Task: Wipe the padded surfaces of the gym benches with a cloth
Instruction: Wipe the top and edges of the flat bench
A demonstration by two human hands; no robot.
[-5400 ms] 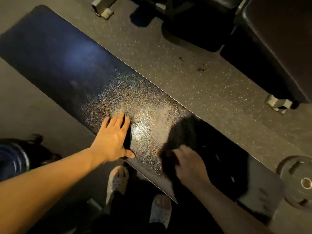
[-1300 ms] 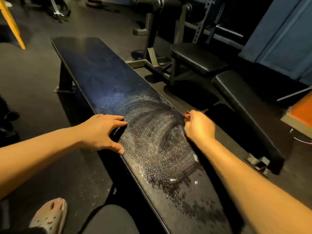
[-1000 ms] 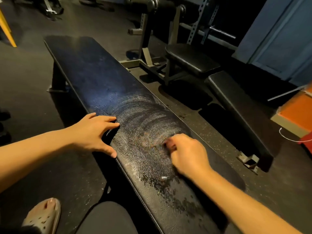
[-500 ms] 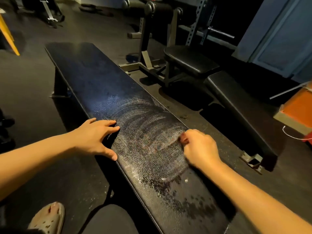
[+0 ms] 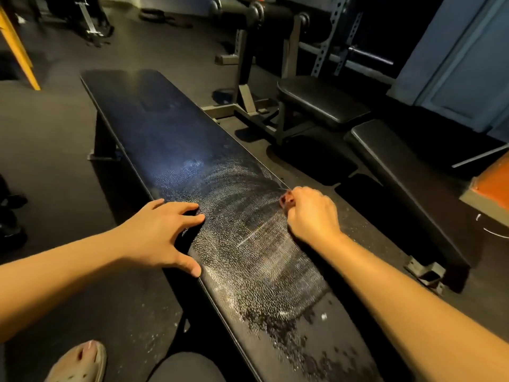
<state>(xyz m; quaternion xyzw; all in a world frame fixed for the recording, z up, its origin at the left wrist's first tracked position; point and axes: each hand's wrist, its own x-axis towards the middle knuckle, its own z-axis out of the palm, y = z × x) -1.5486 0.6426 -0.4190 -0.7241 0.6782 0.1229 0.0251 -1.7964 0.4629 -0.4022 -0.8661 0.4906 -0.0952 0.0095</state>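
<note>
right hand (image 5: 311, 213) swept cloth (image 5: 286, 201) to bench (image 5: 165, 128) far edge

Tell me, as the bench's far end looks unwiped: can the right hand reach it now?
Probably not without leaning forward. The right hand, gripping the cloth, sits midway along the bench; the far end lies well beyond it, though nothing lies between.
</note>
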